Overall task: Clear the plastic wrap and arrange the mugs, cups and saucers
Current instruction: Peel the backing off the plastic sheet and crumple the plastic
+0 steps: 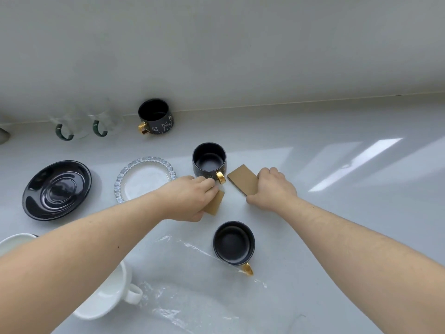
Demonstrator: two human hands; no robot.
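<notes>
Three dark mugs with gold handles stand on the white counter: one by the wall [156, 119], one in the middle [209, 159], one nearer me [234, 242] on the edge of the clear plastic wrap [192, 295]. My left hand [192, 198] holds a small brown cardboard piece [215, 203] just below the middle mug. My right hand [273, 186] grips a larger cardboard piece [242, 178] to the right of that mug. A black saucer [56, 190] and a clear glass saucer [144, 178] lie to the left.
Two clear glass mugs with green handles [65, 131] [101, 127] stand against the wall at the back left. A white cup [108, 295] sits under my left forearm, with another white piece [14, 242] at the left edge. The wall runs along the counter's far side.
</notes>
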